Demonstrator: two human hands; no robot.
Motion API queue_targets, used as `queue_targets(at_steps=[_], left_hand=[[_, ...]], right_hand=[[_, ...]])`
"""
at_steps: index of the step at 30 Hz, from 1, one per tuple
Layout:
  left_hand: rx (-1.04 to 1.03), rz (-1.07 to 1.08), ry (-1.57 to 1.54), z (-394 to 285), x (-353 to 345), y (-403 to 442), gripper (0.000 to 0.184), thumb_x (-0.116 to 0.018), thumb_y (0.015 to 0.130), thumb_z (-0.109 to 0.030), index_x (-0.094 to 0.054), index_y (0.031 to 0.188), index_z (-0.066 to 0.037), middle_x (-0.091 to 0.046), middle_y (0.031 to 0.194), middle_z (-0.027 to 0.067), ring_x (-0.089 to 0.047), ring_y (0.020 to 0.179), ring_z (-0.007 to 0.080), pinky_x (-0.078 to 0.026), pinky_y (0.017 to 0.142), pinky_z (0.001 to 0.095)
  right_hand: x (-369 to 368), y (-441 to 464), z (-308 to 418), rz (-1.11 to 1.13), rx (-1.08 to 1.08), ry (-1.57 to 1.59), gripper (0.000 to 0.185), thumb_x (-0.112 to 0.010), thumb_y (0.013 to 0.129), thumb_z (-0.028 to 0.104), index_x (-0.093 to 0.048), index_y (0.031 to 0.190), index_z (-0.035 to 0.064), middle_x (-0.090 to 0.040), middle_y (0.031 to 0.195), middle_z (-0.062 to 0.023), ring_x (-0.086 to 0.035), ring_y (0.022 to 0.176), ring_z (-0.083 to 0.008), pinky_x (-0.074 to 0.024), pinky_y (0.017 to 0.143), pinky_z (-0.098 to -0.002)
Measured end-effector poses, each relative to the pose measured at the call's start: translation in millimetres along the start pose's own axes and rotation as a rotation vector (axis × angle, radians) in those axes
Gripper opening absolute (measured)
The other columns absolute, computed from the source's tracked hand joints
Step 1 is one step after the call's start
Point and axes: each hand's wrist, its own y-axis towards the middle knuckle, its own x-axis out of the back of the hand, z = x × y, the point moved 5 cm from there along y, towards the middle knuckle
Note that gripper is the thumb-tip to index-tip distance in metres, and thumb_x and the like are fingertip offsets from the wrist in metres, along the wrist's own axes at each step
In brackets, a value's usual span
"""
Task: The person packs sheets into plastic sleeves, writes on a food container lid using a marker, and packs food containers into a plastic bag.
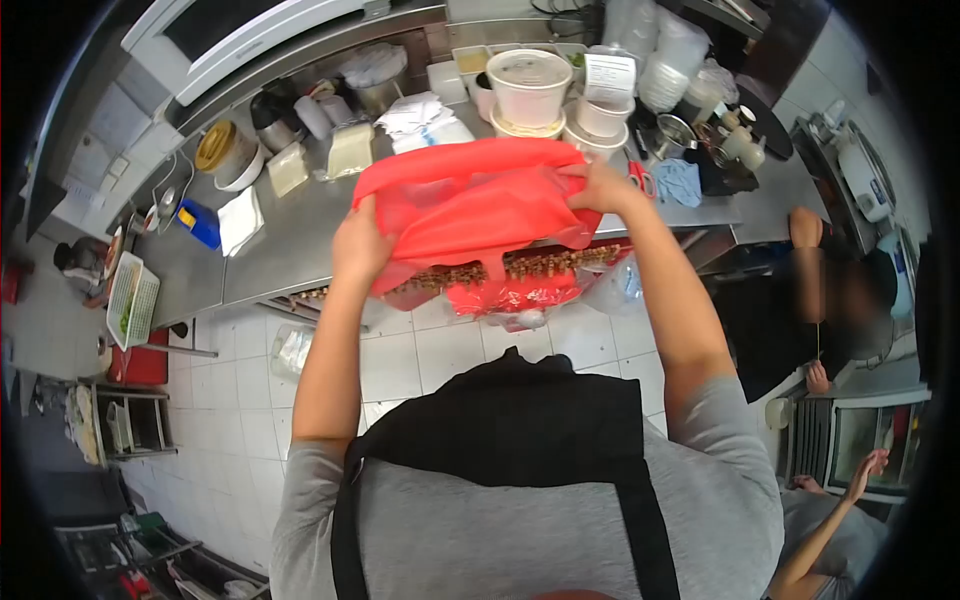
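Observation:
A large red plastic bag [465, 205] is stretched between my two hands at the front edge of the steel counter. My left hand [360, 245] grips its left side, fingers closed on the plastic. At the bag's right end my right hand [607, 190] pinches the rim. What is inside the bag, if anything, I cannot make out. Just below it shows a row of small brown stick-like ends [560, 262], with shiny red plastic packaging [515, 295] beneath them.
White round tubs [530, 90] stand behind the bag, with folded white cloths [425, 118] to their left. Red-handled scissors [641, 180] and a blue cloth [680, 183] lie right. A person in black [760, 325] is close on my right. A white basket [135, 300] stands far left.

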Motion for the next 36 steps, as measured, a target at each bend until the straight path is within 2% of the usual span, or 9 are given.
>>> queue_targets(at_steps=[2,5,11,15,17,22,27,33,36], left_hand=[[-0.017,-0.02,-0.012,-7.0,-5.4,12.8,0.067,-0.073,0.067,-0.012,-0.042,0.126,-0.003,-0.059,0.106,0.0265,-0.059,0.097,0.0421,-0.049,0.084,0.0459],[-0.07,0.005,-0.042,-30.6,-23.1,10.2,0.07,-0.073,0.067,-0.011,-0.038,0.127,-0.004,-0.059,0.103,0.0276,-0.06,0.093,0.0428,-0.05,0.081,0.0464],[0.03,0.19,-0.04,-2.3,-34.0,34.7,0.077,-0.069,0.067,-0.008,-0.032,0.134,-0.003,-0.058,0.109,0.0283,-0.059,0.095,0.0447,-0.049,0.081,0.047],[0.031,0.554,-0.153,17.4,-17.6,44.3,0.089,-0.07,0.066,-0.009,-0.026,0.144,-0.005,-0.055,0.123,0.0237,-0.057,0.107,0.0354,-0.046,0.09,0.0386],[0.02,0.58,-0.362,40.2,-1.8,45.8,0.087,-0.07,0.067,-0.008,-0.029,0.144,-0.004,-0.055,0.125,0.0204,-0.056,0.111,0.0278,-0.044,0.095,0.0329],[0.215,0.545,-0.723,64.6,30.6,23.0,0.084,-0.069,0.066,-0.001,-0.034,0.142,-0.004,-0.047,0.132,0.0127,-0.047,0.116,0.019,-0.037,0.1,0.028],[0.41,0.26,-1.064,88.2,34.4,10.1,0.089,-0.068,0.064,0.006,-0.029,0.143,-0.004,-0.045,0.132,0.0135,-0.047,0.117,0.0221,-0.04,0.098,0.0306],[0.367,0.122,-1.083,108.5,50.6,7.5,0.098,-0.064,0.063,0.009,-0.017,0.147,-0.005,-0.044,0.132,0.0151,-0.05,0.116,0.0255,-0.045,0.095,0.0338],[0.437,0.107,-1.113,129.1,56.6,1.5,0.101,-0.064,0.062,0.009,-0.013,0.148,-0.006,-0.044,0.132,0.015,-0.05,0.116,0.0269,-0.046,0.094,0.0357]], right_hand=[[76.4,12.8,60.7,-0.251,0.02,-0.246,0.04,-0.068,0.071,0.016,-0.066,0.11,0.0104,-0.056,0.113,-0.0208,-0.056,0.105,-0.0362,-0.0481,0.088,-0.0433],[27.7,20.7,108.5,-0.119,0.262,0.262,0.038,-0.069,0.07,0.014,-0.067,0.108,0.0111,-0.055,0.119,-0.0193,-0.056,0.107,-0.0333,-0.0482,0.089,-0.0413],[-124.0,40.8,78.3,0.6,0.287,0.014,0.063,-0.079,0.065,0.021,-0.053,0.121,0.0096,-0.061,0.114,-0.0166,-0.058,0.105,-0.0344,-0.0473,0.088,-0.042],[-44.9,45.9,123.3,0.994,0.161,0.033,0.06,-0.077,0.069,0.019,-0.051,0.122,0.0065,-0.062,0.112,-0.016,-0.058,0.107,-0.0315,-0.0453,0.093,-0.0396],[-12.5,28.8,141.7,0.552,0.655,0.521,0.042,-0.071,0.075,0.013,-0.055,0.113,0.005,-0.066,0.097,-0.011,-0.064,0.092,-0.0267,-0.0512,0.081,-0.039],[-18.2,40.0,20.9,0.127,-0.338,1.409,0.032,-0.068,0.081,0.011,-0.053,0.11,0.0077,-0.06,0.09,-0.0087,-0.063,0.069,-0.019,-0.0531,0.068,-0.0341],[-105.6,58.3,-29.8,-0.239,-1.257,1.643,0.039,-0.066,0.082,0.014,-0.042,0.11,0.0048,-0.046,0.104,-0.0141,-0.058,0.082,-0.0286,-0.0551,0.06,-0.0393],[-124.7,80.8,-28.8,-0.112,-1.167,1.68,0.061,-0.066,0.083,0.015,-0.032,0.133,0.0039,-0.023,0.135,-0.0227,-0.046,0.111,-0.0429,-0.0565,0.077,-0.0468],[-124.2,77.3,-37.9,-0.194,-1.205,1.676,0.048,-0.061,0.081,0.004,-0.037,0.122,-0.0023,-0.031,0.125,-0.0209,-0.047,0.105,-0.0371,-0.0577,0.08,-0.0464]])
